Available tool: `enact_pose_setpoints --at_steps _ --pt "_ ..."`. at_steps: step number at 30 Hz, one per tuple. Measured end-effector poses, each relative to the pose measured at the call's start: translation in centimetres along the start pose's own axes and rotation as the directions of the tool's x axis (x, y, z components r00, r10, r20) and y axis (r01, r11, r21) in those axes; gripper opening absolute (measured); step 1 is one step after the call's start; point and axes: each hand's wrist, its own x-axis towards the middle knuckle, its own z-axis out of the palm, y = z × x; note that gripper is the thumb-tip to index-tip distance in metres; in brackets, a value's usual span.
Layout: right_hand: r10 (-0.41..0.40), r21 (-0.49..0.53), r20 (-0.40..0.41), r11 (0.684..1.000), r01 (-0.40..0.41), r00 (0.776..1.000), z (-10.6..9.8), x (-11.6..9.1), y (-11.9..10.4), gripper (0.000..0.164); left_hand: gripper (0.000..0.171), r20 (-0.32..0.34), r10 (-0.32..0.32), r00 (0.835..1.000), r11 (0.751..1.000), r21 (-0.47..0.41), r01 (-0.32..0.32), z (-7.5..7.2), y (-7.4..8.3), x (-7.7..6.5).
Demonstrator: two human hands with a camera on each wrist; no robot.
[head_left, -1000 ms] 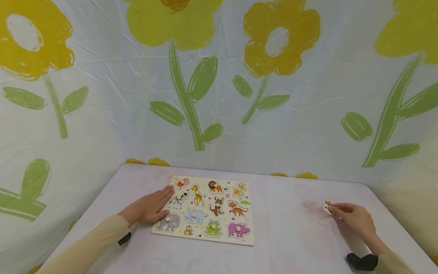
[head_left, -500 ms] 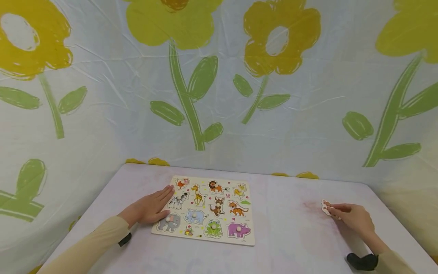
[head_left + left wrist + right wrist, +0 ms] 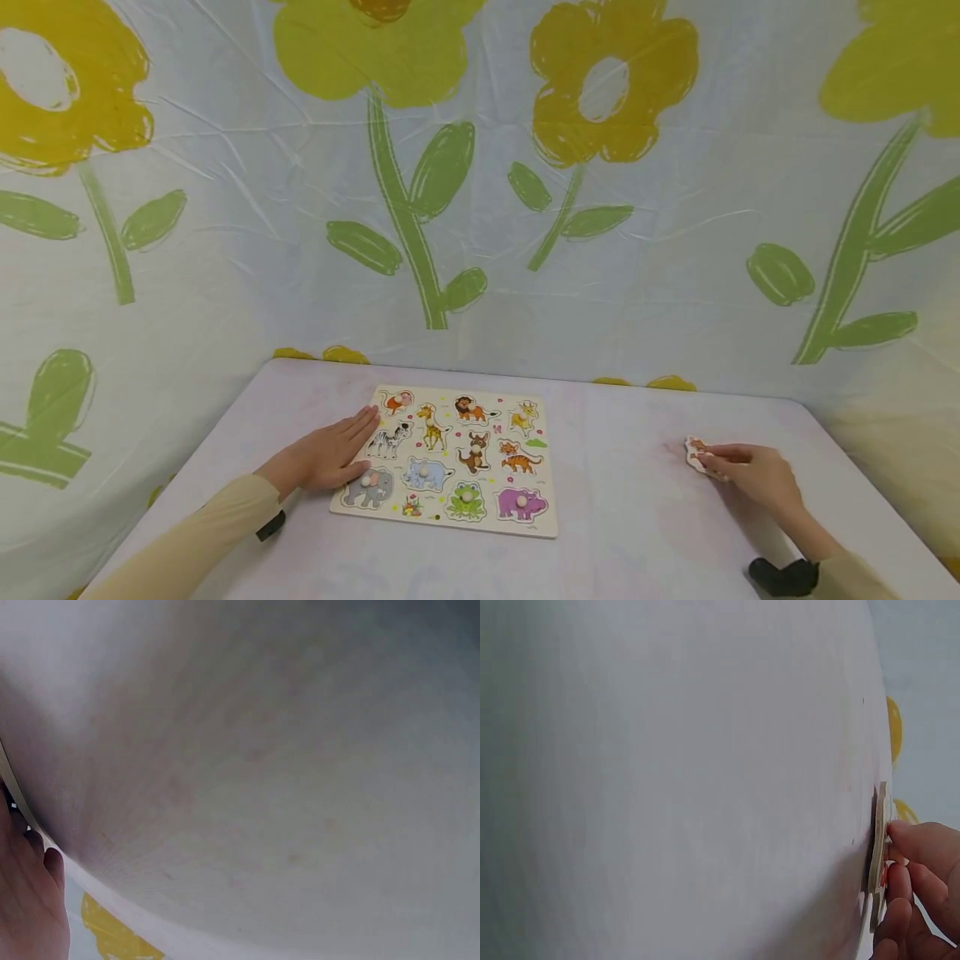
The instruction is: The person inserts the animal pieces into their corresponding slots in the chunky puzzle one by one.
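Observation:
A wooden animal puzzle board (image 3: 442,518) lies left of the table's middle, with a lion, giraffe, zebra, frog and other animals, several with round knobs. My left hand (image 3: 330,454) rests along the board's left edge, fingers straight, thumb beside the elephant (image 3: 370,488). In the left wrist view only part of that left hand (image 3: 34,892) shows. To the right, my right hand (image 3: 757,479) pinches a small animal puzzle piece (image 3: 695,452) with white edges and orange-brown print. Its thin wooden edge (image 3: 879,840) faces the right wrist camera; fingers hide part of the picture.
The pale table (image 3: 622,533) stretches between the board and my right hand. Behind it hangs a white cloth (image 3: 510,317) printed with large yellow flowers and green leaves. Dark bands (image 3: 783,577) sit at both wrists.
My right hand has moved slightly left over the table with the puzzle piece still pinched. The left hand stays at the board's edge.

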Motion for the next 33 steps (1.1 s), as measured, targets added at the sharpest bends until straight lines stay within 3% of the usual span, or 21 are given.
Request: enact_pose_setpoints --at_steps 14,23,33 --pt "-0.1 0.006 0.004 0.995 0.1 0.995 2.1 -1.3 -5.4 0.047 0.07 0.006 0.003 1.0 1.0 0.005 -0.003 -0.3 0.1 -0.1" --pt "-0.165 0.082 0.007 0.983 0.164 0.986 3.8 -1.1 -9.1 0.041 0.07 0.008 -0.004 1.0 1.0 0.001 0.004 -0.1 0.0 -0.2" --pt "-0.264 0.125 -0.002 0.957 0.262 0.965 5.5 -1.1 -13.0 0.029 0.069 0.017 0.007 1.0 1.0 0.012 -0.007 -0.4 0.2 -0.2"
